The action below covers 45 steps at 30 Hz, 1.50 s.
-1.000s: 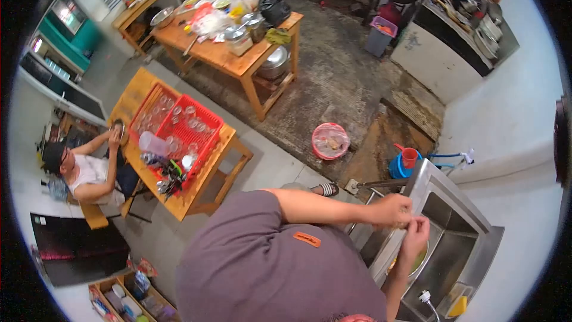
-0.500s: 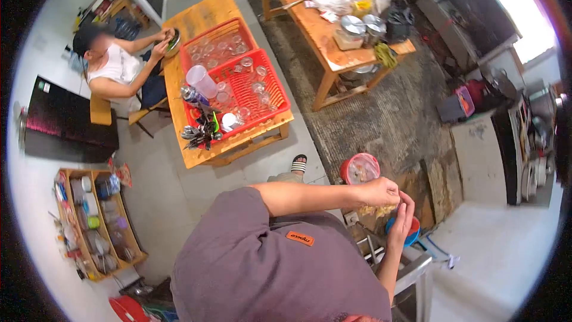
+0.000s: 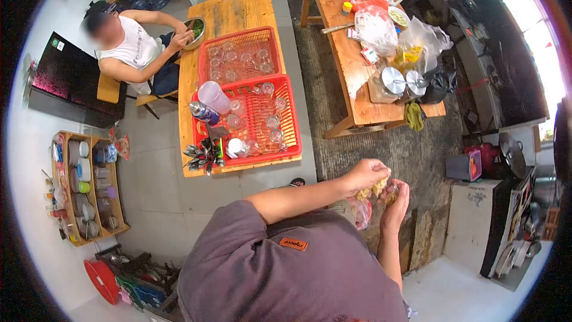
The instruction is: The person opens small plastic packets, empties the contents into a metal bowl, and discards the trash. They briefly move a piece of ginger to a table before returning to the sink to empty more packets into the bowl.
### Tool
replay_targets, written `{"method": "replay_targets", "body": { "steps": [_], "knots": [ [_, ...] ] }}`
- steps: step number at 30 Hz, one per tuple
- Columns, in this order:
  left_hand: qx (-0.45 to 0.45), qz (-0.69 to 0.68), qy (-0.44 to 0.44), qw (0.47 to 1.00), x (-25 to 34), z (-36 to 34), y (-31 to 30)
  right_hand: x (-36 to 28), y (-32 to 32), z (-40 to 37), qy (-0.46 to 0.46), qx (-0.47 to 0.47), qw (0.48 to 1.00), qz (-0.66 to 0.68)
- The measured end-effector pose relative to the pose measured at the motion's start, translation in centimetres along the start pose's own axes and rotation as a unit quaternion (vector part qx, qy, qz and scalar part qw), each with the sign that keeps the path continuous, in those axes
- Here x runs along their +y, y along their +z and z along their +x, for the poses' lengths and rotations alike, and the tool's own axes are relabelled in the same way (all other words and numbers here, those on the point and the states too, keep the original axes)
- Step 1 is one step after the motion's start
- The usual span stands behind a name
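Observation:
My left hand [image 3: 368,177] is closed on a frayed, yellowish scrubber [image 3: 374,191], pinched at its top with loose ends hanging below the fingers. Close beside it on the right, my right hand [image 3: 395,206] curls around what looks like a small clear glass [image 3: 391,193], partly hidden by the fingers. Both hands are in front of my body, above a red bucket [image 3: 361,213]. My forearm and shirt cover much of that bucket, and its contents cannot be made out.
A wooden table [image 3: 232,9] bears red baskets [image 3: 296,125] of glasses, a plastic jug [image 3: 213,96] and a cutlery holder [image 3: 205,155]. A seated person [image 3: 140,48] works over a metal bowl [image 3: 195,33]. Another table [image 3: 333,53] holds bags and lidded containers. A shelf [image 3: 89,191] stands left.
The view has shifted, and both hands appear higher up in it. My hands have drawn slightly apart, showing more of the scrubber and the glass. The blue bucket is out of sight.

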<state>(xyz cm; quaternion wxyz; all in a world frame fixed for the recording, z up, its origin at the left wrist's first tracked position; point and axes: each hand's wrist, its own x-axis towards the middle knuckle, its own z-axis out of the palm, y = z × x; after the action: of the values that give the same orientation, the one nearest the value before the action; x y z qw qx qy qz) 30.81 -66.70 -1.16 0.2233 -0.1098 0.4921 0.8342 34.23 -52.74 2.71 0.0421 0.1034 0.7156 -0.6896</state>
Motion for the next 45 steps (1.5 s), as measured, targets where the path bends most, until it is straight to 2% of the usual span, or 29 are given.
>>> {"method": "replay_targets", "body": {
  "steps": [4, 5, 7, 10, 15, 17, 19, 25, 31, 34, 39, 41, 45],
  "knots": [
    [0.034, -0.076, 0.014, 0.996, 3.6, 4.3, -4.4, -0.6, -0.1, 5.8, 0.054, -0.092, 0.994, 0.038],
    [0.089, -0.060, -0.011, 0.994, 5.2, 5.4, -5.4, -1.1, -0.3, 7.3, 0.047, -0.093, 0.994, 0.037],
    [0.148, -0.083, 0.042, 0.985, 7.1, 8.1, -8.3, -2.7, -0.7, 10.2, 0.070, -0.140, 0.988, 0.011],
    [0.240, -0.090, 0.065, 0.964, 11.5, 11.1, -12.2, -4.5, -2.2, 15.0, 0.034, -0.158, 0.987, 0.000],
    [0.310, -0.115, 0.136, 0.934, 16.9, 18.2, -20.7, -5.8, -5.2, 21.6, 0.001, -0.180, 0.984, -0.002],
    [0.340, -0.128, 0.136, 0.922, 20.6, 20.1, -22.1, -6.1, -5.9, 23.7, 0.002, -0.173, 0.985, 0.008],
    [0.317, -0.139, 0.178, 0.921, 23.3, 23.2, -25.2, -6.5, -6.3, 25.4, 0.003, -0.132, 0.991, 0.022],
    [0.327, -0.133, 0.199, 0.914, 33.5, 34.9, -32.4, -8.5, -4.8, 31.5, -0.019, -0.064, 0.998, 0.004],
    [0.313, -0.200, 0.145, 0.917, 42.8, 51.0, -42.5, -12.4, 0.7, 37.5, -0.015, 0.046, 0.998, -0.037],
    [0.333, -0.208, 0.112, 0.913, 46.5, 59.2, -47.0, -15.1, 4.7, 39.4, 0.021, 0.091, 0.994, -0.057],
    [0.342, -0.231, 0.121, 0.903, 49.6, 71.1, -53.4, -15.3, 7.2, 41.1, 0.031, 0.130, 0.988, -0.077],
    [0.330, -0.254, 0.133, 0.899, 50.5, 74.6, -55.5, -16.0, 9.3, 41.4, 0.067, 0.187, 0.972, -0.127],
    [0.317, -0.238, 0.109, 0.911, 51.9, 79.7, -58.3, -15.5, 11.1, 42.4, 0.073, 0.226, 0.958, -0.160]
  ]
}}
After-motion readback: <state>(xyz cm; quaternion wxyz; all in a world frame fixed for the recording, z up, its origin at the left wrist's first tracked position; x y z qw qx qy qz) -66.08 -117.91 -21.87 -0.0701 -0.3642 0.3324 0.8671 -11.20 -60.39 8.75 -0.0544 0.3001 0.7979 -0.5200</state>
